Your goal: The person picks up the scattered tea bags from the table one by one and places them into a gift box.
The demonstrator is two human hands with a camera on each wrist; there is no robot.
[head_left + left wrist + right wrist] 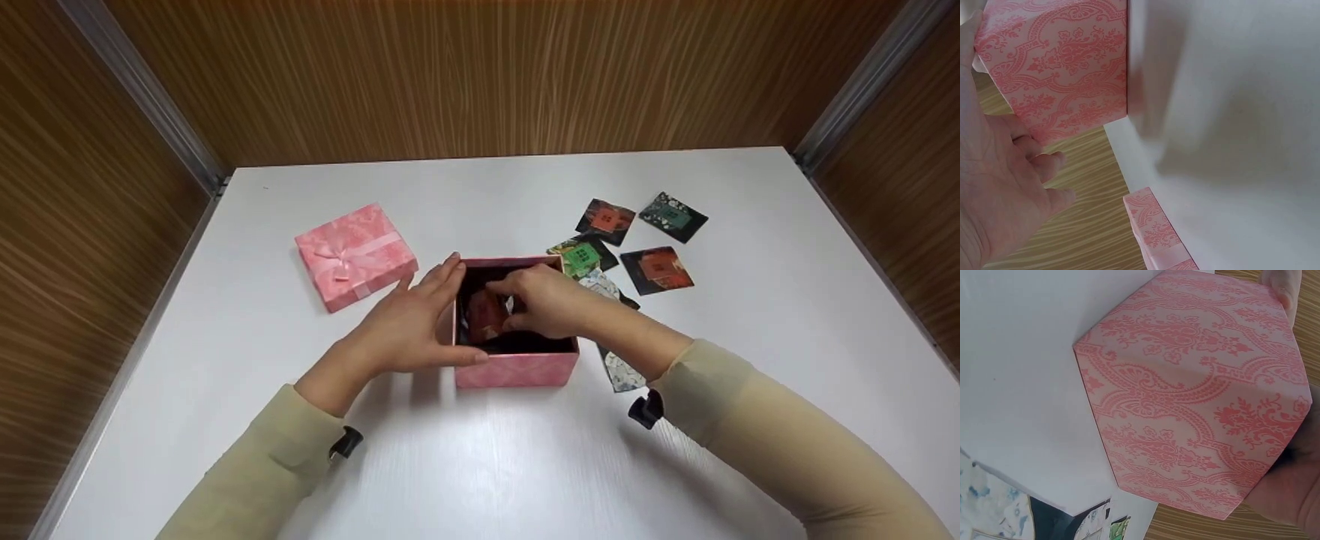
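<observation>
Head view first: an open pink patterned box (pixel 516 369) is seen standing on the white table (pixel 480 465), just ahead of the person. Its left wall is braced by the left hand (pixel 409 330), fingers laid out straight along the side and the thumb pressed flat against the near corner. The right hand (pixel 547 300) is dipped over the rim into the dark interior, and a small red packet (pixel 486 315) is pinched there between curled fingertips and thumb. How deep the packet sits cannot be told.

Off to the left, well apart from the box, the pink lid (pixel 355 256) with its ribbon bow is found lying flat. To the right, a scatter of square packets is spread on the table: a green one (pixel 581 257) just beside the box's far corner, two red ones (pixel 604 220) (pixel 658 270), a dark green one (pixel 673 217), and a pale patterned one (pixel 621 370) partly hidden under the right forearm.

From the left wrist, the box's patterned wall (pixel 1058 62) is shown close against the palm (pixel 994 185). From the right wrist, only the box's outside (pixel 1196 394) is shown, with the hand (pixel 1292 489) at the frame's edge.
</observation>
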